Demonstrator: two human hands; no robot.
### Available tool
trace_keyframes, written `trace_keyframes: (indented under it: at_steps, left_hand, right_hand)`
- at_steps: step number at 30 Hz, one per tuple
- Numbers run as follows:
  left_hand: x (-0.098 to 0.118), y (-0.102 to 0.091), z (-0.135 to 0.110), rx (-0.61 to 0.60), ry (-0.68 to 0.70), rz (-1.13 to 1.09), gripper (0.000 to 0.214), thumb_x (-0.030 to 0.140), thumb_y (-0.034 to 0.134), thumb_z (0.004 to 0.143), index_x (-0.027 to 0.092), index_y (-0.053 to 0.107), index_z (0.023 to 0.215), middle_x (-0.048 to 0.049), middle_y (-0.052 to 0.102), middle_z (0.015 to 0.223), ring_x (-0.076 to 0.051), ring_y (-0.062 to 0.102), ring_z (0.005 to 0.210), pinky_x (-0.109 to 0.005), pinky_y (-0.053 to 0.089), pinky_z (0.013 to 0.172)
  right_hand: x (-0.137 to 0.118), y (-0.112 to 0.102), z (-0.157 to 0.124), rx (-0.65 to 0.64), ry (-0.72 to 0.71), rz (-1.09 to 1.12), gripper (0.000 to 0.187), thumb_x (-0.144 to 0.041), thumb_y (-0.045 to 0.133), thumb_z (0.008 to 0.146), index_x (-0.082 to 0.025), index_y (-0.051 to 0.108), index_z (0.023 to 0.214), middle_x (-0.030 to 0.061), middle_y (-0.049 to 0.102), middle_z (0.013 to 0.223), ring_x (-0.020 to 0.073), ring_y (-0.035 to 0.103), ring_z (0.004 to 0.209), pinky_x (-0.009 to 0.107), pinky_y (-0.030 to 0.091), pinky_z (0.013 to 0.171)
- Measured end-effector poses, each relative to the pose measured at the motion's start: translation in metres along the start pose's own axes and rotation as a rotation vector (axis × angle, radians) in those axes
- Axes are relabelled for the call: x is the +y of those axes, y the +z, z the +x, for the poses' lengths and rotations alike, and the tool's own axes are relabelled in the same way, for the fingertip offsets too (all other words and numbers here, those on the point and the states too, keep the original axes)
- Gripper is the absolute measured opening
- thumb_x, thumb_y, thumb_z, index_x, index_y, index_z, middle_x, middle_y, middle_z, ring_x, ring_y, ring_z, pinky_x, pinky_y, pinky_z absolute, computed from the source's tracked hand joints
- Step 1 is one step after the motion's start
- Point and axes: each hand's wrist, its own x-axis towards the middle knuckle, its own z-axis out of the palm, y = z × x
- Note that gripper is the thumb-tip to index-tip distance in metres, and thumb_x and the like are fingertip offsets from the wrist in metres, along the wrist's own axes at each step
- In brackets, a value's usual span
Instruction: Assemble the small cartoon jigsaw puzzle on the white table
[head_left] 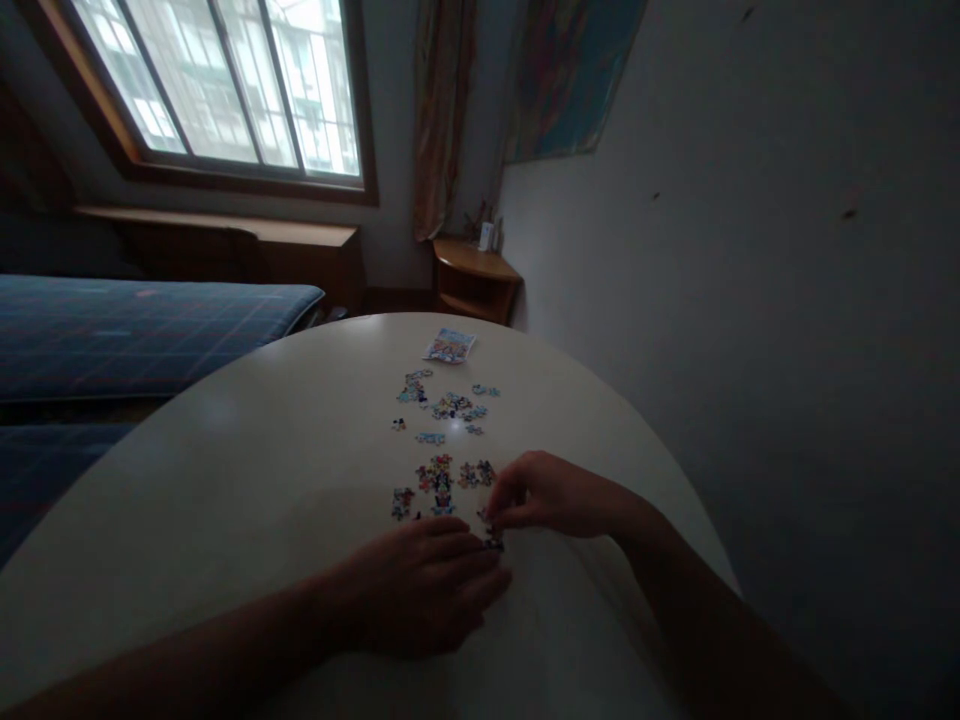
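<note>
My right hand point(532, 492) has thumb and forefinger pinched on a small jigsaw puzzle piece point(484, 514), mostly hidden by the fingertips. Just below it, a dark puzzle piece point(493, 545) lies by the fingers of my left hand point(431, 585). That left hand rests flat on the table with its fingers stretched to the right, and whatever is beneath the palm cannot be seen. Beyond it stands a joined column of pieces point(442, 480), with a pair point(477, 473) near my right knuckles and another cluster point(403, 502) to the left.
On the round white table point(300, 450), further puzzle clusters point(454, 406) and a joined group point(412, 388) lie toward the back. A printed picture sheet point(451, 345) sits near the far edge. A bare mattress point(150, 330) is at left, a wall point(787, 350) at right, a corner shelf point(476, 262) behind.
</note>
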Motion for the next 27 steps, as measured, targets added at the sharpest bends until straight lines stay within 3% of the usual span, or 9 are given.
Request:
trace_keyframes:
  at_steps: [11, 23, 27]
  left_hand:
    - [0.0004, -0.001, -0.0019, -0.017, -0.017, 0.015, 0.031, 0.026, 0.049, 0.096, 0.015, 0.055, 0.124, -0.0077, 0.071, 0.115, -0.021, 0.066, 0.104, -0.035, 0.046, 0.098]
    - [-0.0021, 0.0058, -0.0016, -0.007, -0.015, -0.028, 0.035, 0.026, 0.053, 0.093, 0.009, 0.055, 0.125, -0.0114, 0.068, 0.117, -0.023, 0.062, 0.112, -0.036, 0.047, 0.098]
    - [-0.0021, 0.0038, -0.0011, -0.047, -0.023, -0.043, 0.034, 0.027, 0.05, 0.094, 0.013, 0.056, 0.124, -0.0115, 0.069, 0.115, -0.022, 0.064, 0.107, -0.035, 0.048, 0.098]
  right_hand:
    - [-0.0037, 0.0038, -0.0002, 0.043, 0.007, -0.089, 0.012, -0.018, 0.07, 0.076, -0.018, 0.079, 0.084, 0.002, 0.076, 0.077, 0.0139, 0.065, 0.068, 0.022, 0.045, 0.061]
    - [-0.0071, 0.0098, -0.0011, 0.189, -0.002, -0.174, 0.011, -0.012, 0.075, 0.069, -0.017, 0.071, 0.078, 0.0002, 0.072, 0.074, 0.012, 0.064, 0.065, 0.02, 0.042, 0.057]
    - [-0.0081, 0.0092, -0.0011, 0.186, 0.009, -0.179, 0.009, -0.015, 0.076, 0.071, -0.016, 0.071, 0.078, 0.0, 0.072, 0.073, 0.0111, 0.063, 0.063, 0.02, 0.042, 0.057]
